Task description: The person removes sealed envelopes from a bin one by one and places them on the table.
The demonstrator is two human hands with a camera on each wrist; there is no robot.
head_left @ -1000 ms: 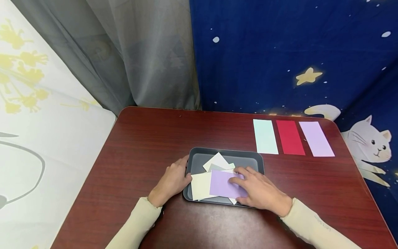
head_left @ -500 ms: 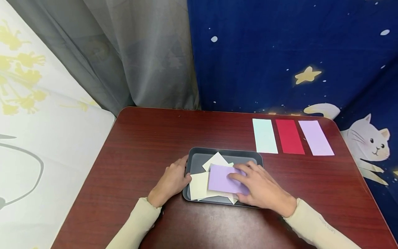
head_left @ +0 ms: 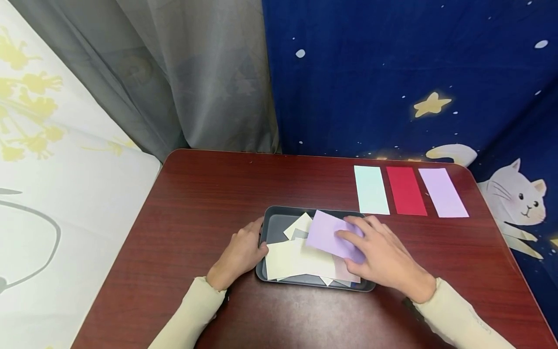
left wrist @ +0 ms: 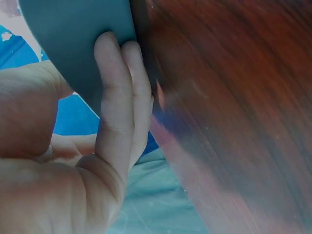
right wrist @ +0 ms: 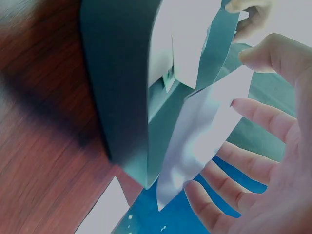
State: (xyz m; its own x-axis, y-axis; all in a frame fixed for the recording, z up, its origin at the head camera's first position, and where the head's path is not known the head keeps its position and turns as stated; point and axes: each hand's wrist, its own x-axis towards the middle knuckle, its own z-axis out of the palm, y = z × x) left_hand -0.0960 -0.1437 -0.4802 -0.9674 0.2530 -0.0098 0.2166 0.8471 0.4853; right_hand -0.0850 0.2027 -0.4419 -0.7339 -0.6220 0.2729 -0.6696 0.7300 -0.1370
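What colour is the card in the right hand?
The card is light purple, clearest in the head view.

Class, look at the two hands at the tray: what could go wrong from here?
The right grip holds the purple card towards one end, so it might slip. The loose cards in the tray overlap, so one could get dragged along. The left grip is at one end of the tray; a tug there might shift the pile.
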